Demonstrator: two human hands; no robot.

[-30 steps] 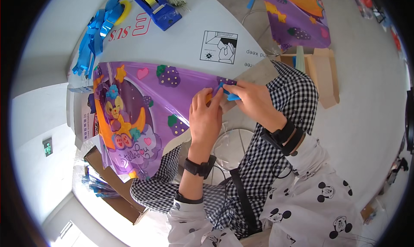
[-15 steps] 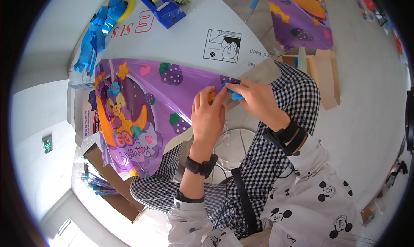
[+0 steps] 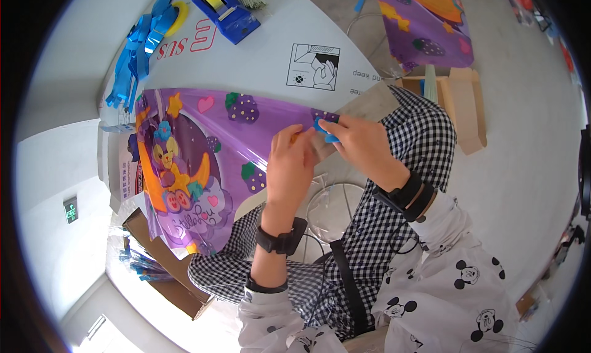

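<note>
A purple cartoon-printed kite (image 3: 203, 162) lies spread flat on the white table, a small blue piece (image 3: 324, 131) at its corner.

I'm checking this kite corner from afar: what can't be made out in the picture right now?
Head view only:
- Small blue piece: mostly hidden under the right hand; its shape is unclear.
- Purple kite corner: covered by the left hand and right hand.
- Second kite: cut off by the top edge.
- Cardboard box: contents too small and bent.
</note>
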